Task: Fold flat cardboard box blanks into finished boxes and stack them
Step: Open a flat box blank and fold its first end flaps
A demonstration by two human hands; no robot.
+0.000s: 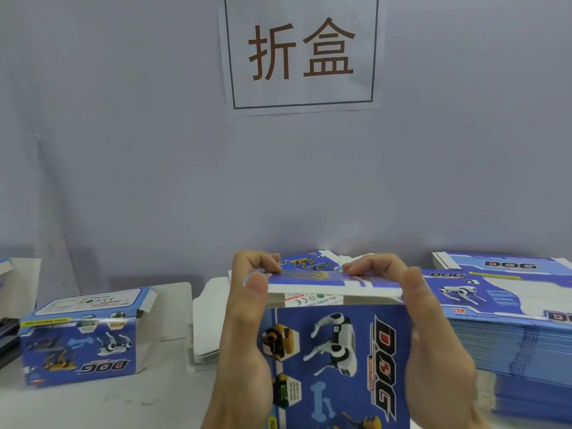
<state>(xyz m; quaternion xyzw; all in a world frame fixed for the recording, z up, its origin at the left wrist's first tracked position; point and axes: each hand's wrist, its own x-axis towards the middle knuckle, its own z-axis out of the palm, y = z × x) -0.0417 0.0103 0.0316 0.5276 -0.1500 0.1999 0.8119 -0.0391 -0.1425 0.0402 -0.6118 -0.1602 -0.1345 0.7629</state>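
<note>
I hold a blue cardboard box point(337, 360), printed with robot dogs and the word DOG, upright in front of me at bottom centre. My left hand point(247, 329) grips its left side, thumb on the near top corner and fingers curled over the top flap point(334, 284). On the other side my right hand point(433, 335) grips the box the same way, fingers over the flap's far edge. The flap lies almost level over the box's open top. A finished box point(80, 339) stands on the table at the left.
A tall stack of flat blue blanks point(513, 342) sits at the right, with more blanks point(501, 263) behind it. White-sided blanks point(205, 323) lie behind the held box. A paper sign point(301, 51) hangs on the grey wall. Dark objects sit at the far left edge.
</note>
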